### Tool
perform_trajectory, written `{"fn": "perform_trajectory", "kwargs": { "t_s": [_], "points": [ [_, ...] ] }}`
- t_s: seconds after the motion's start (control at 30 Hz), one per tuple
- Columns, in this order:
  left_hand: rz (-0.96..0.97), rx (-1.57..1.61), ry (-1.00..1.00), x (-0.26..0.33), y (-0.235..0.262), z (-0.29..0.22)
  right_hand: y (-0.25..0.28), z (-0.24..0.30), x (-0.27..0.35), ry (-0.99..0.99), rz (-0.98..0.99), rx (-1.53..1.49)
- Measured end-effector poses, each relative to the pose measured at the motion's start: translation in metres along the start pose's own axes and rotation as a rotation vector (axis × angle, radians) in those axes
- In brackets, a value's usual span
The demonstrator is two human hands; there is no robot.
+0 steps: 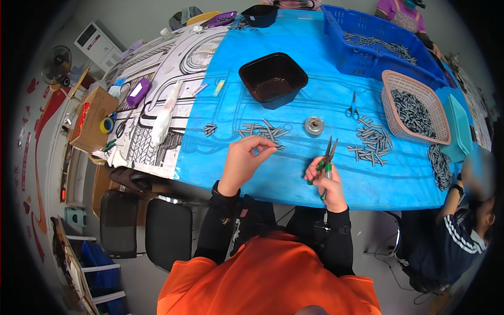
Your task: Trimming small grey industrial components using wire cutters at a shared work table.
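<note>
My left hand (244, 160) is at the front of the table, thumb and forefinger pinched together at the near edge of a loose pile of small grey tube-like pieces (257, 128). Whatever lies between those fingertips is too small to make out. To its right, my right hand (328, 184) is closed around long-nose pliers (328, 152) with green handles. Their narrow jaws point away from me, slightly apart, with nothing visible between them. A small round metal-and-glass pot (314, 126) stands just beyond the pliers. Another heap of grey pieces (370, 142) lies right of my right hand.
Beyond stands a black bin (273, 79). At right are blue scissors (352, 107), a pink basket (415, 113) of grey pieces, a blue crate (380, 50) and a teal tray (458, 126). One person (451, 236) sits at right; another (403, 16) is across the table.
</note>
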State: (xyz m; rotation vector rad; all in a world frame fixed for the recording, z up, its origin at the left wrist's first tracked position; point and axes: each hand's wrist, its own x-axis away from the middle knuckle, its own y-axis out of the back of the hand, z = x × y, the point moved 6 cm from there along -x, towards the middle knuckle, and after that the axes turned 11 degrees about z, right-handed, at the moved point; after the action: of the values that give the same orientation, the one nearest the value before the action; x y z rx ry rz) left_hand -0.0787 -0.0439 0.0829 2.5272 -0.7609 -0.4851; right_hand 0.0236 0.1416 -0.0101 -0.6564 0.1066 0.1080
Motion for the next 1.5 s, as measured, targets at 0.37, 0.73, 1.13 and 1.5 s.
{"fn": "perform_trajectory", "kwargs": {
  "t_s": [0.37,0.73,1.13,1.5],
  "points": [
    [-0.340,-0.542,0.434,0.014,0.099,0.115,0.004,0.004,0.005,0.003,-0.029,0.019],
    [0.002,-0.445,0.180,-0.013,0.003,0.075,0.003,0.001,0.001,0.004,-0.036,0.042],
    [0.000,-0.309,0.333,-0.024,-0.004,0.091,0.003,-0.002,0.001,-0.003,-0.026,0.055],
    [0.037,0.092,0.035,0.009,-0.060,0.031,0.005,0.000,0.002,0.017,-0.099,0.278]
  ]
}}
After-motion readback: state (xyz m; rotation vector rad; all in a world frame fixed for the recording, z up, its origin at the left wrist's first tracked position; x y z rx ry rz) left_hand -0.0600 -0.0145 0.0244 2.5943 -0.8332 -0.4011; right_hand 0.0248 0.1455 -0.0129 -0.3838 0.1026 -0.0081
